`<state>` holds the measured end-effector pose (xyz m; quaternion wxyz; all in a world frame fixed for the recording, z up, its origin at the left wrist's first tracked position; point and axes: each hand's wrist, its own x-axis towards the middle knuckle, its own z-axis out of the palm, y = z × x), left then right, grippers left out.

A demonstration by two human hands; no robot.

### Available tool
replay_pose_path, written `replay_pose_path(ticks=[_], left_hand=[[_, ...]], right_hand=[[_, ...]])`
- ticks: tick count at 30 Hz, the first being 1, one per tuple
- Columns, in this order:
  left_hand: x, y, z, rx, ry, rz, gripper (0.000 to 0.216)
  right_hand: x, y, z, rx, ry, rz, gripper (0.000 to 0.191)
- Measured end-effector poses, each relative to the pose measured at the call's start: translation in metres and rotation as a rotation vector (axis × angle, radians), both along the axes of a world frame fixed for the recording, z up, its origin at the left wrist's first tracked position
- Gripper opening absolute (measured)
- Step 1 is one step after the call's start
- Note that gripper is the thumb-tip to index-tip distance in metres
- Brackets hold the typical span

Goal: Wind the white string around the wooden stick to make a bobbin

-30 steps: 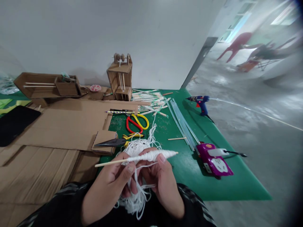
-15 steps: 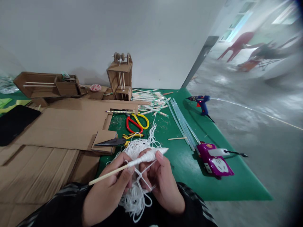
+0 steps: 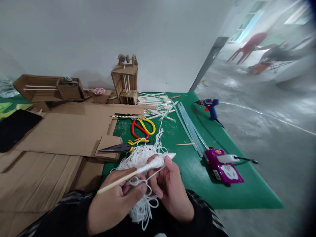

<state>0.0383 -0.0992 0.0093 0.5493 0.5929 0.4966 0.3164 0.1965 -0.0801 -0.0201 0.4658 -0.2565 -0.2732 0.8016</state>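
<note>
A thin wooden stick (image 3: 116, 182) slants up to the right between my hands, its upper half wrapped in white string (image 3: 156, 162). My right hand (image 3: 170, 186) grips the wrapped part near its tip, thumb on top, with a strand running below. The bare end of the stick passes over my left hand (image 3: 117, 200). That hand is closed on loops of the string, its thumb below the stick; some fingertips are hidden. A loose heap of white string (image 3: 140, 153) lies behind and hangs below my hands.
Long-nose pliers (image 3: 117, 148) and red-and-yellow-handled scissors (image 3: 140, 128) lie beyond the string. At right are glue sticks (image 3: 189, 123), a purple power strip (image 3: 223, 168) and a blue glue gun (image 3: 209, 107) near the table edge. Cardboard (image 3: 71, 128) covers the left; a cardboard stand (image 3: 125, 79) is behind.
My left thumb has come off the stick and sits lower, among the string loops. The stick's bare end has shifted slightly right. My right hand keeps its grip.
</note>
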Motion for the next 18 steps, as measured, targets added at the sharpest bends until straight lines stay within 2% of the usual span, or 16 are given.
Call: replay_pose_path(ticks=[6, 11, 18], left_hand=[[-0.0023, 0.004, 0.0023, 0.023, -0.047, -0.001, 0.025], [-0.003, 0.0058, 0.0005, 0.056, -0.12, 0.044, 0.015], [-0.0097, 0.0041, -0.005, -0.166, -0.455, 0.037, 0.017]], right_hand=[[-0.0004, 0.0013, 0.0016, -0.045, 0.018, -0.062, 0.057], [-0.0001, 0.0017, 0.0048, -0.082, 0.025, -0.178, 0.043], [0.0015, 0.0046, 0.0056, -0.069, 0.073, -0.236, 0.042]])
